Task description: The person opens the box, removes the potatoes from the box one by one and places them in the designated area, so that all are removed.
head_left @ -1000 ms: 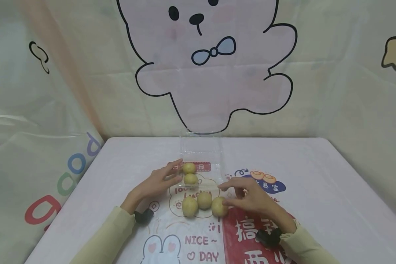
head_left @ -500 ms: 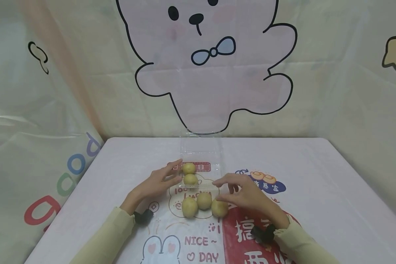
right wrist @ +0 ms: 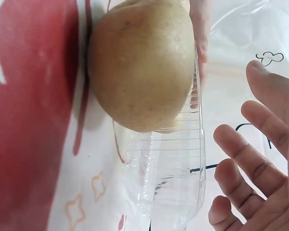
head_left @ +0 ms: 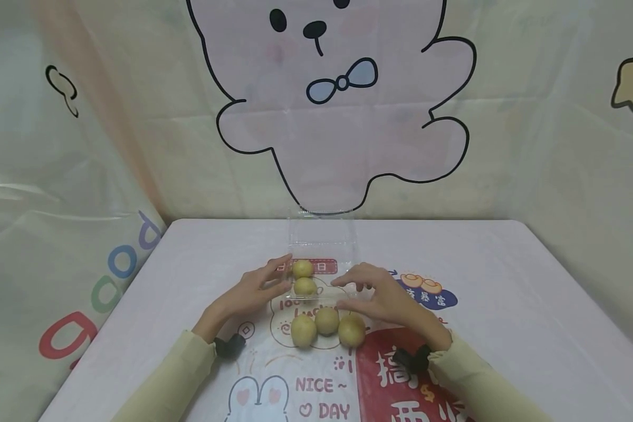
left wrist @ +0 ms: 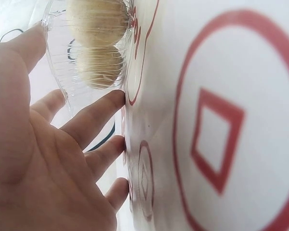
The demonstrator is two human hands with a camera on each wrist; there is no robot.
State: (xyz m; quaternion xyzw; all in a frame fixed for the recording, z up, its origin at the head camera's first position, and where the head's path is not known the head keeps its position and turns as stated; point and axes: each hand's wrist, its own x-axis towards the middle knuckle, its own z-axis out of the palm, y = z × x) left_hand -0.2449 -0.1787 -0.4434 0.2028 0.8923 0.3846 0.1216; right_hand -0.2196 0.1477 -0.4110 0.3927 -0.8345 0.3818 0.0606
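The left hand point(head_left: 250, 293) has its fingers apart: thumb and forefinger lie against the left wall of a clear plastic box point(right wrist: 171, 187), while the other fingertips come down to the tabletop point(head_left: 506, 293), or very near it. The right hand point(head_left: 382, 296) also has its fingers apart, loosely bent and holding nothing, beside the right end of the box's near edge.

The box sits about midway between the tabletop's left and right edges, with its lid point(head_left: 322, 228) standing open on the side toward the tabletop's far edge. Inside, along the left wall, lie two round yellow fruits, the far one point(head_left: 302, 269) toward the hinge and the near one point(head_left: 305, 286) by the near edge.

Three more fruits rest on the tabletop, close together on the near side of the box: a left one point(head_left: 303, 330), a middle one point(head_left: 327, 320) set slightly farther back, and a right one point(head_left: 351, 330) just below the right thumb in the head view.

Small black devices, one on the left wrist point(head_left: 230, 346) and one on the right point(head_left: 414, 358), sit at the cuffs of pale green sleeves point(head_left: 174, 375). Nearer the person, the tabletop carries a printed rabbit point(head_left: 258, 398) and a red panel point(head_left: 366, 375) with white characters. Past its far edge hangs a pale sheet point(head_left: 533, 117) printed with a bear point(head_left: 322, 135) in a blue bow tie.
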